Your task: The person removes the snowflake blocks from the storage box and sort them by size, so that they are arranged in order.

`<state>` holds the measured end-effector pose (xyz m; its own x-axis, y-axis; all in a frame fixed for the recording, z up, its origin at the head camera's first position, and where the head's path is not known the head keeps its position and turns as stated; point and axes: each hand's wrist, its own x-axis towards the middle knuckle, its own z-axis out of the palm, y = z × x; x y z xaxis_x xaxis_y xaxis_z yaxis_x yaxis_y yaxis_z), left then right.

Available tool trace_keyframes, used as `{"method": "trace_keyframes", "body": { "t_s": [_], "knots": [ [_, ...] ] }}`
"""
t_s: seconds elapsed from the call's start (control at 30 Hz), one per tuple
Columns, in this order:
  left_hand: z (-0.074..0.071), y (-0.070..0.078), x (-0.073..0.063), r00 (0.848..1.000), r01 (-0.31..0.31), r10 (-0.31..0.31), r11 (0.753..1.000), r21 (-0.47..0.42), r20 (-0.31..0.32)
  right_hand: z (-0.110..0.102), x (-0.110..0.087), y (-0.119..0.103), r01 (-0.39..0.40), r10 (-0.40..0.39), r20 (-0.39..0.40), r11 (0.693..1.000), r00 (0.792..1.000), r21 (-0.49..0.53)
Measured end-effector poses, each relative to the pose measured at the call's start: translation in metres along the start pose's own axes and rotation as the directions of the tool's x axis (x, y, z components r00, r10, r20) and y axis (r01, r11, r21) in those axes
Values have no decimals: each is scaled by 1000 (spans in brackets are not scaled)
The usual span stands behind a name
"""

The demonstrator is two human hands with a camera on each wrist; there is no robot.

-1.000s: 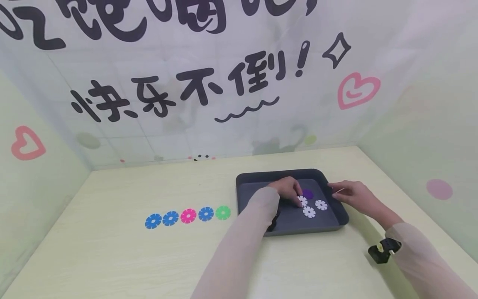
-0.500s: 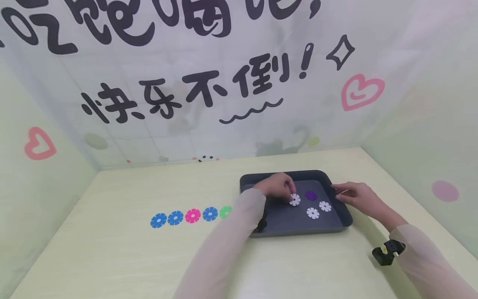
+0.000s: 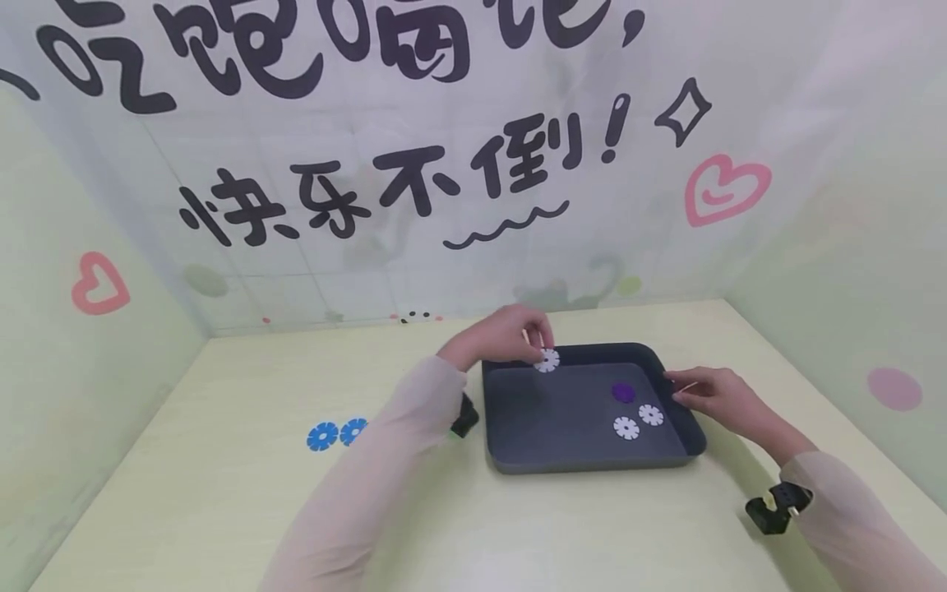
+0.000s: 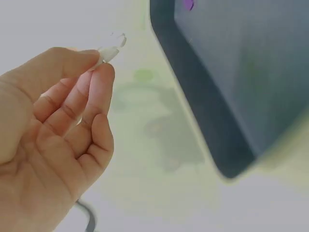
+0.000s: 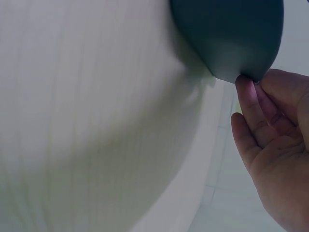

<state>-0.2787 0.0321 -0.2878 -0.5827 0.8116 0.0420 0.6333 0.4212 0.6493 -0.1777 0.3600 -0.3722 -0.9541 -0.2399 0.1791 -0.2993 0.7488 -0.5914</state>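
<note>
Between thumb and index finger my left hand (image 3: 503, 335) pinches a white snowflake building disc (image 3: 548, 362), over the back left part of the dark grey tray (image 3: 547, 423). In the left wrist view the disc (image 4: 109, 54) shows nearly edge-on at the fingertips, beside the tray wall (image 4: 203, 106). My right hand (image 3: 719, 400) holds the tray's right rim; the right wrist view shows its thumb and fingers gripping the tray (image 5: 227, 46) at the edge. Inside the tray lie a purple disc (image 3: 623, 393) and two white discs (image 3: 626, 428), toward the right side.
Two blue discs (image 3: 322, 437) lie on the pale wooden table (image 3: 192, 493) left of the tray. My left sleeve (image 3: 377, 469) covers the rest of that row. A printed wall (image 3: 414, 263) stands behind the table, with side walls left and right.
My left hand has lifted a white disc off the tray floor and moved left and back with it. The left forearm now hides part of the disc row. The right hand stays on the rim.
</note>
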Motion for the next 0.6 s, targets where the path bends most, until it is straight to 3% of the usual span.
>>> {"method": "trace_keyframes", "body": {
  "t_s": [0.13, 0.37, 0.6],
  "knots": [
    [-21, -5, -25, 1000, 13, -13, 1000, -5, -23, 0, -1, 0, 0, 0, -2, 1000, 1000, -7],
    [-51, -20, -82, 991, 69, -76, 996, -65, -109, -1, -1, 0, -4, 4, -4, 1000, 1000, -30],
    [-68, -64, -147, 959, 231, -238, 971, -58, -154, 1, -1, -1, 2, -2, -10, 1000, 1000, -1]
  ]
}}
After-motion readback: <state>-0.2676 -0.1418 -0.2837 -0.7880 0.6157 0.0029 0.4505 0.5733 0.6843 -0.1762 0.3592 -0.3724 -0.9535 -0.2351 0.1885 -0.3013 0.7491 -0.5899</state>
